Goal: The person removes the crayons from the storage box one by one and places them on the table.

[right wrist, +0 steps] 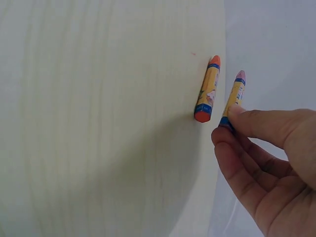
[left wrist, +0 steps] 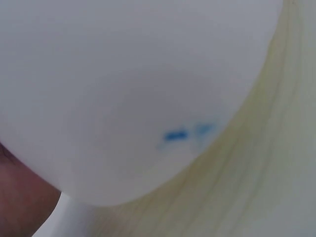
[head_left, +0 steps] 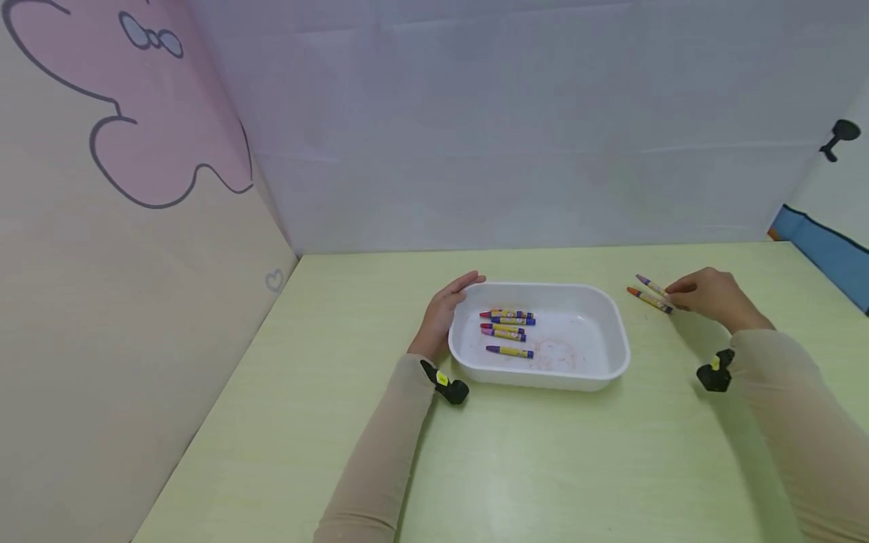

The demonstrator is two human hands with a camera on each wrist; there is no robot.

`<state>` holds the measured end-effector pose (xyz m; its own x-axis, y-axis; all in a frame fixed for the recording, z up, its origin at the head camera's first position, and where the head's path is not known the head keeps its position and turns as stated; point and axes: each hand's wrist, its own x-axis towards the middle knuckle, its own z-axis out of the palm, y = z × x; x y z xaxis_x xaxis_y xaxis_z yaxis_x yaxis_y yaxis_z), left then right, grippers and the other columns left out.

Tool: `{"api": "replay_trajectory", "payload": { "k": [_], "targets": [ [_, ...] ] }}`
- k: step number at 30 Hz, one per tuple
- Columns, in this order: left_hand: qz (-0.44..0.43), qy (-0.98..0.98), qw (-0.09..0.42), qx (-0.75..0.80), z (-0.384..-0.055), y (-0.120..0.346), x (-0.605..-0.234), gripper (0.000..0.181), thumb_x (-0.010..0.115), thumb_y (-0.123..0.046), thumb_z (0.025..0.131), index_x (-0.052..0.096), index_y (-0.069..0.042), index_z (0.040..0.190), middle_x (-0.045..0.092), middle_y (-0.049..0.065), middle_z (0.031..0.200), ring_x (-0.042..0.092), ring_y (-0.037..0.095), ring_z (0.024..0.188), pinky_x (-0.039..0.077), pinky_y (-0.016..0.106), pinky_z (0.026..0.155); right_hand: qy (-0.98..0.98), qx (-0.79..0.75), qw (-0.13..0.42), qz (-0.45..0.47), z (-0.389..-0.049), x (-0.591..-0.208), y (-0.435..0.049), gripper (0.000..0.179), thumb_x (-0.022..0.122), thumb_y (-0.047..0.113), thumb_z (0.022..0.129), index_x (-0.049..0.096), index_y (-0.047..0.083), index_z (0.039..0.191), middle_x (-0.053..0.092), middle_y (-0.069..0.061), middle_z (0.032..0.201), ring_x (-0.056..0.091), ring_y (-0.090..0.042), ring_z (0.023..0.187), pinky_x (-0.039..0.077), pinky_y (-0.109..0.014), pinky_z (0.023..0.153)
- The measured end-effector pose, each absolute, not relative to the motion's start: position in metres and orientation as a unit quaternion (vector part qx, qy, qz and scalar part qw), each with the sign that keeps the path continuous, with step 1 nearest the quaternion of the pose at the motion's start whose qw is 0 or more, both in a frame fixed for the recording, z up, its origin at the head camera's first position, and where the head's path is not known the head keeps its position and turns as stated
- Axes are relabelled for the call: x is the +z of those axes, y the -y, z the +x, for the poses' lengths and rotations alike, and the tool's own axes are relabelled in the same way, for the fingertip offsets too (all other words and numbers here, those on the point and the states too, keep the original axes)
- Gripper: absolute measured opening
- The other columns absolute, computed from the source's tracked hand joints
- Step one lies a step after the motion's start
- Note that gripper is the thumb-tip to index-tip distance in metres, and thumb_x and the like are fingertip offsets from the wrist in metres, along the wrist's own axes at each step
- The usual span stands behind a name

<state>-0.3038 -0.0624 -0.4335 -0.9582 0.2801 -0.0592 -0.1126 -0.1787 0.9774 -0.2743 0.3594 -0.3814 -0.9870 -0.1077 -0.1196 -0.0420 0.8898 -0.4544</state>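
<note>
A white plastic tray (head_left: 607,369) sits on the table with several paper-wrapped crayons (head_left: 509,352) inside, lying in its left half. My left hand (head_left: 437,317) rests against the tray's left end, fingers stretched along the rim toward the far corner. To the right of the tray, my right hand (head_left: 709,298) pinches the blunt end of a light purple crayon (right wrist: 238,91) between thumb and fingertips. An orange crayon (right wrist: 207,89) lies on the table just beside it. In the left wrist view, the tray (left wrist: 138,89) fills most of the picture, with a blue smudge on it.
The pale yellow-green table (head_left: 516,460) meets a white back panel (head_left: 516,151) behind the tray. A side wall with a pink drawing (head_left: 156,136) stands at the left. Reddish crayon marks stain the tray's floor.
</note>
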Motion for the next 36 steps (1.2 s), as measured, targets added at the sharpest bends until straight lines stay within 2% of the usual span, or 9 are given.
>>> {"api": "replay_trajectory", "payload": {
  "k": [5,10,18,25,36],
  "targets": [
    [0.074,-0.623,0.136,0.767,-0.302,0.065,-0.430,0.042,0.032,-0.014,0.103,0.047,-0.017,0.143,0.050,-0.001,0.144,0.041,0.015,0.138,0.034,0.035,0.115,-0.971,-0.226,0.074,-0.037,-0.272,-0.386,-0.363,0.033,0.056,0.013,0.092,0.063,-0.012,0.113,0.062,-0.034,0.110,0.056,-0.050,0.099,0.049,-0.053,0.079],
    [0.071,-0.622,0.129,0.769,-0.303,0.064,-0.433,0.042,0.033,-0.015,0.103,0.047,-0.017,0.143,0.053,-0.004,0.141,0.043,0.014,0.136,0.037,0.035,0.113,-0.971,-0.220,0.084,-0.035,-0.271,-0.388,-0.365,0.032,0.057,0.013,0.092,0.063,-0.011,0.112,0.059,-0.036,0.114,0.054,-0.052,0.101,0.047,-0.057,0.082],
    [0.074,-0.621,0.129,0.770,-0.303,0.064,-0.433,0.043,0.033,-0.015,0.103,0.046,-0.016,0.144,0.053,-0.004,0.141,0.043,0.015,0.136,0.036,0.037,0.113,-0.974,-0.205,0.096,-0.033,-0.272,-0.386,-0.366,0.033,0.057,0.014,0.092,0.063,-0.011,0.113,0.059,-0.036,0.115,0.054,-0.050,0.102,0.047,-0.058,0.083],
    [0.072,-0.624,0.129,0.767,-0.302,0.064,-0.433,0.042,0.034,-0.017,0.103,0.049,-0.020,0.142,0.054,-0.006,0.140,0.044,0.013,0.135,0.037,0.035,0.112,-0.972,-0.208,0.096,-0.046,-0.273,-0.377,-0.365,0.037,0.056,0.015,0.093,0.060,-0.013,0.116,0.060,-0.035,0.113,0.056,-0.051,0.100,0.049,-0.055,0.079],
    [0.069,-0.616,0.132,0.773,-0.303,0.064,-0.434,0.042,0.034,-0.016,0.103,0.048,-0.018,0.143,0.054,-0.006,0.140,0.044,0.014,0.135,0.037,0.036,0.112,-0.969,-0.210,0.101,-0.086,-0.279,-0.355,-0.344,0.040,0.054,0.020,0.096,0.059,-0.012,0.120,0.061,-0.033,0.115,0.056,-0.049,0.103,0.050,-0.054,0.080]
  ]
}}
